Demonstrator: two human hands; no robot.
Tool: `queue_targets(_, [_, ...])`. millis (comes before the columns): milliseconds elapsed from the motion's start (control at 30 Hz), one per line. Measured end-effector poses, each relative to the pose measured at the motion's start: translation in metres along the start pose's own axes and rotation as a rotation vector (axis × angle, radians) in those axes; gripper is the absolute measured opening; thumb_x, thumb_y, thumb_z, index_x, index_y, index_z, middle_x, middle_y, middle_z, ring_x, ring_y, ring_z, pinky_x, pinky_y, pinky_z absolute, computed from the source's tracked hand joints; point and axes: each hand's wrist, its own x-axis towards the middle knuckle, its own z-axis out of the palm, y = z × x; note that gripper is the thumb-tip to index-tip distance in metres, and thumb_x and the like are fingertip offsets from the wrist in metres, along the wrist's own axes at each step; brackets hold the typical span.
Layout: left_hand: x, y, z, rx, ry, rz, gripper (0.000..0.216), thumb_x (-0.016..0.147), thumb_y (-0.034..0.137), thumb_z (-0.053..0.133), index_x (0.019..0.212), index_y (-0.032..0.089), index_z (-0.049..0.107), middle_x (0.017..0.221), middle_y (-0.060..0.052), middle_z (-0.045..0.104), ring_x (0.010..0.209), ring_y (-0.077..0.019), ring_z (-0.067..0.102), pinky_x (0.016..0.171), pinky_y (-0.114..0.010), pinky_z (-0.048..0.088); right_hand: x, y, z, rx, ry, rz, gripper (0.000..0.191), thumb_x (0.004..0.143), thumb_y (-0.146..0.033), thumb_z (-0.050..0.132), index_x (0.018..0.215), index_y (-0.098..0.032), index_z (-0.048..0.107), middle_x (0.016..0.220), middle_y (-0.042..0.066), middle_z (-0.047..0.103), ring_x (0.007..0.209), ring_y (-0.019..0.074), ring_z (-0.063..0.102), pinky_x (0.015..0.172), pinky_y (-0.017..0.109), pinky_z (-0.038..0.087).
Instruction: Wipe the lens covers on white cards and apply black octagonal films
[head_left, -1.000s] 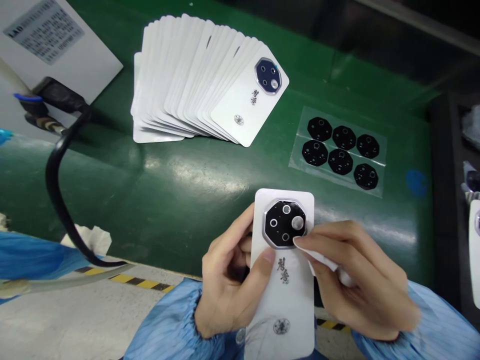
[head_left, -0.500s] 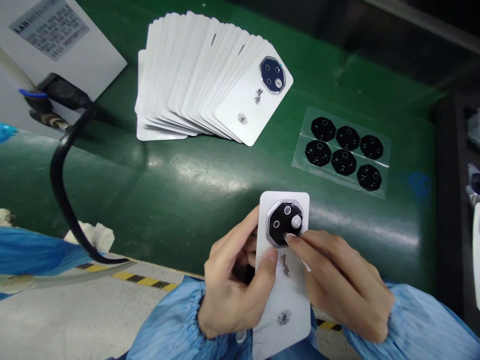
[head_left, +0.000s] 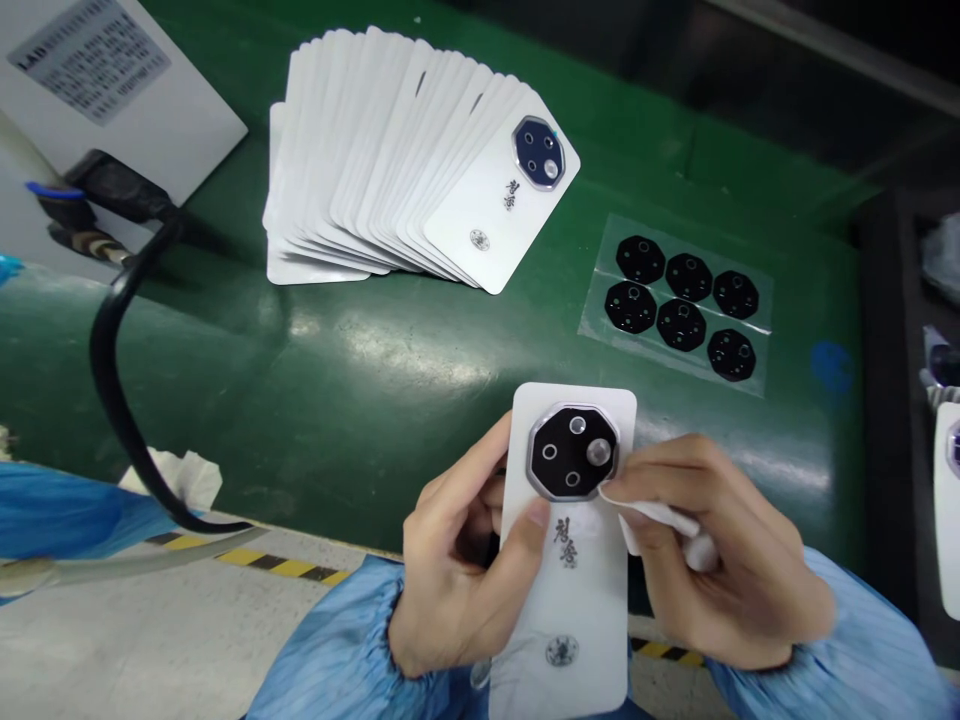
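My left hand (head_left: 472,560) grips a white phone back cover (head_left: 592,600) by its left edge, thumb lying on the face just below the camera area. Near the cover's top sits a black octagonal camera plate (head_left: 559,460) in a silvery rim, with several ring-marked holes and one round clear piece. Pinched in my right hand (head_left: 720,540) is a folded white wipe (head_left: 660,515). A corner of the wipe reaches the lower right of the silvery rim. Dark characters and a round emblem are printed below the plate.
A fanned stack of white covers (head_left: 375,160) lies on the green bench (head_left: 337,400). To its right is a clear sheet of black octagonal pieces (head_left: 667,345). A thick black cable (head_left: 105,350) loops at left beside a white labelled box (head_left: 180,110). Dark shelving (head_left: 889,400) borders the right.
My right hand has drawn back to the right from the camera plate, and more of the wipe shows. The cover is turned slightly, uncovering its printed characters.
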Motion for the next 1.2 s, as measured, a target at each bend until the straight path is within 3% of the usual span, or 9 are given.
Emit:
queue_targets(100, [-0.001, 0.001, -0.001, -0.026, 0.0, -0.02, 0.052, 0.086, 0.015, 0.065, 0.134, 0.033, 0.06, 0.071, 0.001, 0.067, 0.045, -0.0061, 0.05, 0.04, -0.013, 0.042, 0.005, -0.003, -0.001, 0.042, 0.061, 0.032, 0.025, 0.085, 0.003, 0.049, 0.094, -0.016, 0.063, 0.082, 0.004, 0.061, 0.07, 0.0134, 0.059, 0.051, 0.025, 0.049])
queue_targets(367, [0.001, 0.003, -0.003, -0.054, -0.018, -0.057, 0.049, 0.087, 0.018, 0.065, 0.134, 0.032, 0.06, 0.068, 0.001, 0.064, 0.043, -0.0057, 0.047, 0.039, -0.014, 0.04, 0.009, -0.003, -0.001, 0.122, 0.069, 0.07, 0.023, 0.084, 0.003, 0.052, 0.09, -0.015, 0.065, 0.077, 0.004, 0.062, 0.067, 0.0137, 0.059, 0.048, 0.024, 0.046])
queue_targets(833, [0.0, 0.004, -0.002, -0.099, -0.017, -0.079, 0.049, 0.086, 0.018, 0.066, 0.132, 0.035, 0.061, 0.086, 0.0, 0.072, 0.05, -0.0066, 0.056, 0.044, -0.013, 0.047, 0.007, -0.001, 0.001, 0.121, 0.037, 0.055, 0.023, 0.084, 0.005, 0.053, 0.092, -0.013, 0.064, 0.08, 0.004, 0.061, 0.071, 0.0136, 0.059, 0.055, 0.025, 0.049])
queue_targets(1033, [0.002, 0.006, -0.002, -0.115, -0.043, -0.063, 0.048, 0.087, 0.016, 0.065, 0.131, 0.036, 0.062, 0.102, -0.001, 0.072, 0.063, -0.0085, 0.066, 0.052, -0.013, 0.055, -0.003, 0.002, 0.003, -0.065, 0.016, -0.026, 0.031, 0.085, 0.006, 0.047, 0.098, -0.017, 0.064, 0.087, 0.005, 0.061, 0.06, 0.0116, 0.054, 0.044, 0.024, 0.042])
queue_targets(1200, [0.002, 0.003, -0.002, -0.114, -0.039, -0.047, 0.051, 0.086, 0.014, 0.067, 0.132, 0.036, 0.061, 0.106, 0.0, 0.072, 0.067, -0.009, 0.069, 0.055, -0.012, 0.057, -0.008, 0.004, 0.002, -0.143, -0.066, -0.068, 0.031, 0.087, 0.004, 0.046, 0.102, -0.016, 0.063, 0.093, 0.006, 0.061, 0.058, 0.0099, 0.054, 0.046, 0.023, 0.045])
